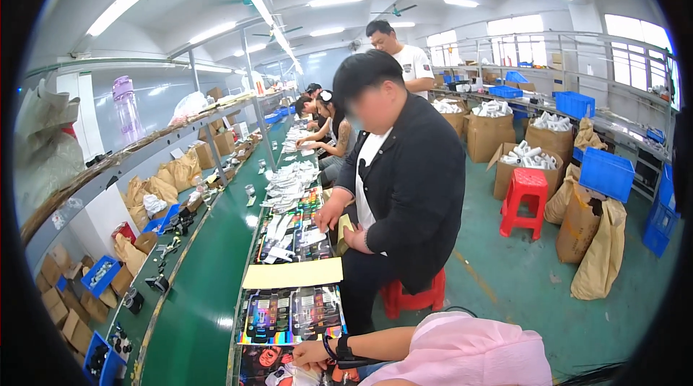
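My right hand (310, 353) reaches in from the lower right, below a pink sleeve (476, 350) and a dark wristband (345, 348). Its fingers are bent together over a printed sheet (260, 358) with dark and red pictures. A whitish piece (292, 374) lies just under the fingers; what they grip is too small to make out. Beyond this sheet are shiny rainbow-coloured printed sheets (292, 311) and a pale yellow sheet (292, 274). My left hand is out of view.
A co-worker in a black jacket (415, 184) sits close by on a red stool (415, 298), handling white pieces (278, 231). The green belt (195, 306) runs along the left. Another red stool (525, 202), blue crates (606, 173) and filled cartons (527, 162) stand right.
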Demonstrator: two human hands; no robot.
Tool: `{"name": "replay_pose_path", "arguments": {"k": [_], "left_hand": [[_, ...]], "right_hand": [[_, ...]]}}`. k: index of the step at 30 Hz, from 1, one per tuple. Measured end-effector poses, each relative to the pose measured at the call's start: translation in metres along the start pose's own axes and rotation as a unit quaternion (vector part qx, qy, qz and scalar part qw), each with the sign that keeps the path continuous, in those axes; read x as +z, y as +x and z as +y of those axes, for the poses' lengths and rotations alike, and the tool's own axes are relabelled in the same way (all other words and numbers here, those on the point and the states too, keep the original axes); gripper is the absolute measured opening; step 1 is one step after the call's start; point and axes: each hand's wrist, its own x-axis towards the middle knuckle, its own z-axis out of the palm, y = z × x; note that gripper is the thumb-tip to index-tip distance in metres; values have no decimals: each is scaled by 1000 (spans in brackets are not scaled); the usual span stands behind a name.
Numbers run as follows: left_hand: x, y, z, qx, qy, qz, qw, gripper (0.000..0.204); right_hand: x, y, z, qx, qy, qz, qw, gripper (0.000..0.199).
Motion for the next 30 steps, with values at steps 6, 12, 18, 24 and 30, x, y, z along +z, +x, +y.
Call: {"name": "replay_pose_path", "arguments": {"k": [6,12,18,24,30], "left_hand": [[-31,-34,4,10,0,65,998,49],[-84,-103,17,22,-5,176,984,51],[-109,-117,1,1,-34,235,971,53],[-126,-132,-2,-19,-52,278,959,56],[-125,-148,-3,98,-78,15,992,53]], "right_hand": [[0,0,-1,-18,-14,-15,1000,25],[-9,-9,-21,63,6,-30,998,25],[-19,-4,-33,129,85,-108,982,30],[-45,14,-10,110,364,-194,904,28],[-45,20,-8,122,382,-203,893,28]]}}
